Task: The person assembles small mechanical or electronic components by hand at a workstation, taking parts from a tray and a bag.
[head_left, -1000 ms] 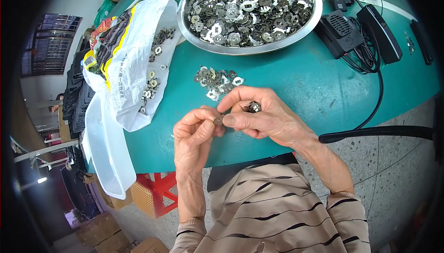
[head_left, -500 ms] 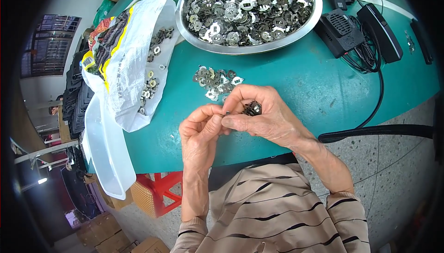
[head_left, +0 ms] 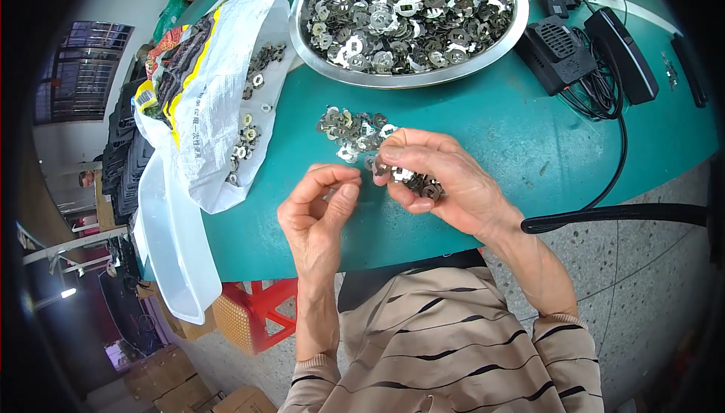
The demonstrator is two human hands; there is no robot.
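My right hand [head_left: 445, 179] is closed round several small stamped metal pieces [head_left: 414, 180], silvery and dark, which show in the palm. Its thumb and forefinger pinch one more dark piece at the fingertips. Just to the left, my left hand [head_left: 317, 213] hovers over the table with thumb and forefinger nearly together. Whether a small part sits between those fingertips is too small to tell. A loose pile of flat metal pieces [head_left: 353, 130] lies on the green table [head_left: 483, 130] right beyond my hands. Behind it stands a wide steel basin [head_left: 423, 79] heaped with the same pieces.
A white woven sack [head_left: 226, 88] lies at left with metal pieces on it. Beside it a translucent plastic bin [head_left: 177, 247] overhangs the table edge. Black devices with coiled cables [head_left: 559, 54] occupy the right. A black padded bar [head_left: 612, 217] and a red stool [head_left: 268, 315] are near.
My hands have drawn apart after meeting at the fingertips. The right hand has turned so the metal pieces in its palm show more, and the left has shifted slightly left.
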